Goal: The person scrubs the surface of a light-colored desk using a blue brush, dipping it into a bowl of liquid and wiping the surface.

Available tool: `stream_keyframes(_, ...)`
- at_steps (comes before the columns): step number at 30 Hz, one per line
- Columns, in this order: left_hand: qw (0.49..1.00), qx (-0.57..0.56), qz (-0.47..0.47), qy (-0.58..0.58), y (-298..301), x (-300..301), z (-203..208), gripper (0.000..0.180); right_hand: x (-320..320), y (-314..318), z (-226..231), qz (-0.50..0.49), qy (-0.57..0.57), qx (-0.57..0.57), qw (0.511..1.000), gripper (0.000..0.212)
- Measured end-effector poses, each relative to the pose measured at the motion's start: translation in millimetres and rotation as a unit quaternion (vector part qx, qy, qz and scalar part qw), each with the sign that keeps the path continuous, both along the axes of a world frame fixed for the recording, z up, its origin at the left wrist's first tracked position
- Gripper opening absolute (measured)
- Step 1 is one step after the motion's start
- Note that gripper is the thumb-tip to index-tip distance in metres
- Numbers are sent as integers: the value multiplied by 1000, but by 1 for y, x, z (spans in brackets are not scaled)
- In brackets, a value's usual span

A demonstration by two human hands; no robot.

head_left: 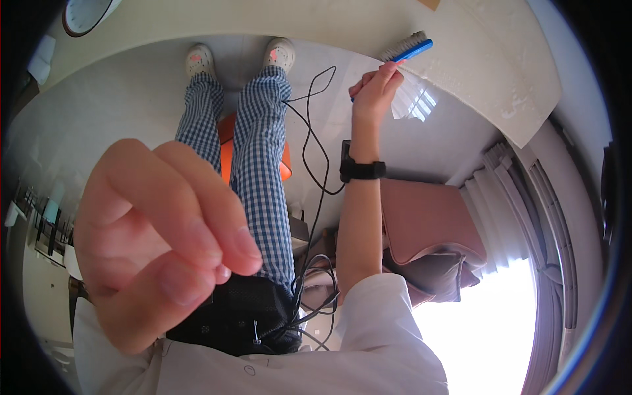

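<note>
Close to the camera on the left, my left hand (155,230) is closed in a pinch. The thumb meets the fingertips, and whatever lies between them, if anything, is hidden. My right hand (375,95) reaches out to the far right, wrapped around the handle of a blue brush (413,49). Its pale bristles face the white tabletop (296,18) near the curved edge; I cannot tell whether they touch it. Whitish wet-looking spots (520,99) mark the tabletop to the right of the brush.
A round clock-like dial (85,14) is at the far left. Black cables (308,138) loop from a black bag (243,316) at my waist across the floor. A pinkish-brown chair (431,220) with a dark cushion (434,275) stands at right, beside grey curtains (503,204).
</note>
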State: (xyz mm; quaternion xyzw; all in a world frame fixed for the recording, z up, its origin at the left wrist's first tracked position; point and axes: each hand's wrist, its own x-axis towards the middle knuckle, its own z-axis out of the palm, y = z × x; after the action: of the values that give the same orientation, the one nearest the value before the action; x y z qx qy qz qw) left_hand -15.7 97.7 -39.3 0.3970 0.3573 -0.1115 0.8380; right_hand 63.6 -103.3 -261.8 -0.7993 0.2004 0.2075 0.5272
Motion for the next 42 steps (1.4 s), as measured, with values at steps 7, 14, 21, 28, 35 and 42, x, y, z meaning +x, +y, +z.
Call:
stream_keyframes(7, 1000, -3, -17, -5, -1, 3, -1, 20, -7, 4, -6, 57, -11, 20, 998, 31)
stream_keyframes(14, 1000, -4, -15, 3, 0, 4, -1, 20, 5, -23, -10, 78, -25, 38, 996, 26)
stream_keyframes(21, 1000, 5, -20, 7, 8, 3, 6, 20, 9, -24, -10, 121, -48, -12, 991, 30)
stream_keyframes(28, 999, 30, -25, 10, 10, 4, 8, 21, 1, -11, -8, 110, -8, -66, 992, 33)
stream_keyframes(35, 999, 15, -36, 22, 8, 3, 0, 21, 9, -34, -22, 176, -76, -142, 971, 31)
stream_keyframes(42, 999, 35, -36, 20, 11, 4, 6, 19, 5, -29, -19, 210, -40, -131, 968, 31)
